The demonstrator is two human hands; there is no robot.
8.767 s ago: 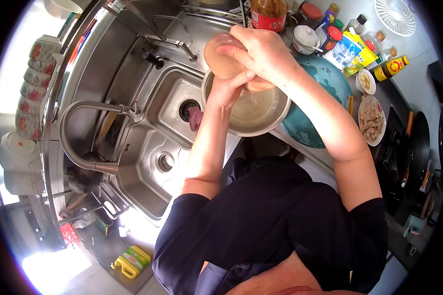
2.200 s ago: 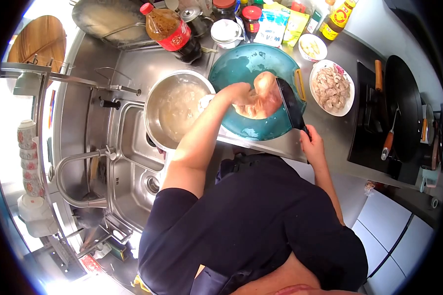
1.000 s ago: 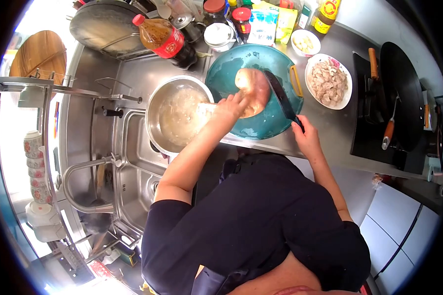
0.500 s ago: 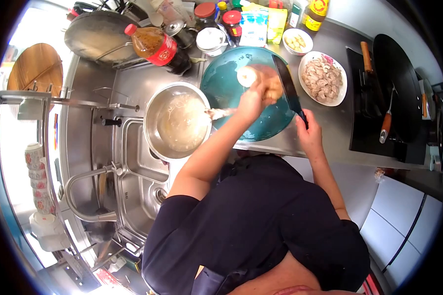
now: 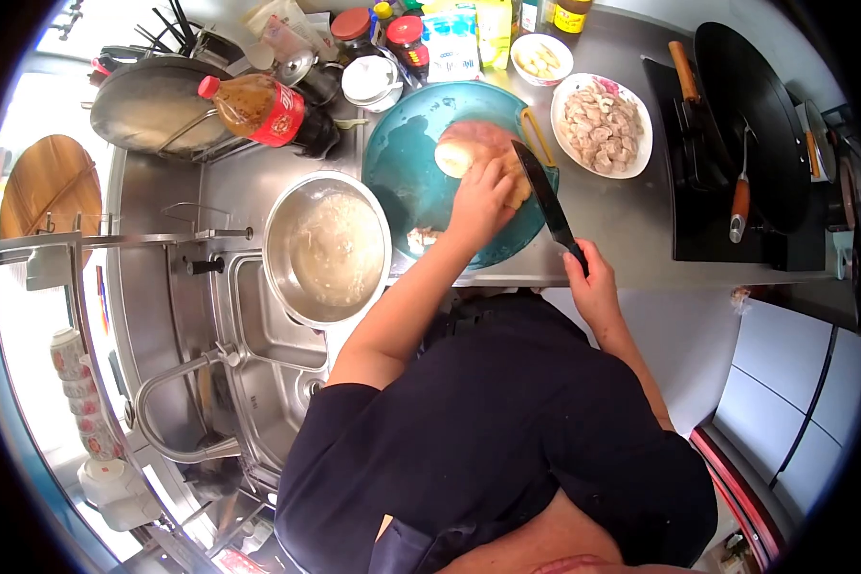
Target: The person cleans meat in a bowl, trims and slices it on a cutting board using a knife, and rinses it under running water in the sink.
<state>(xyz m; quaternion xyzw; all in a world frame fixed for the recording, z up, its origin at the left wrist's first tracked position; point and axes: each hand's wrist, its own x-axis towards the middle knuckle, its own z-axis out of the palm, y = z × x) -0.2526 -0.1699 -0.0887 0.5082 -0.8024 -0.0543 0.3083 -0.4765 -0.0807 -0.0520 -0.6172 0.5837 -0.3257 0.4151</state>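
A teal round board lies on the counter with a pinkish, pale lump of what looks like raw meat on it. My left hand presses on the lump's near side, its fingers bent over it. In my right hand is the handle of a black knife, whose blade reaches the lump's right side. A small whitish piece sits on the board near my left wrist. Left of the board stands a metal bowl of cloudy liquid.
Behind the board are a cola bottle, a white lidded pot and jars. To the right are a small bowl, a plate of cut meat and a black wok. A sink is at the left.
Earlier both hands held the lump over the metal bowl; now it lies on the board and my right hand holds the knife. The whitish piece has moved from the bowl's rim onto the board.
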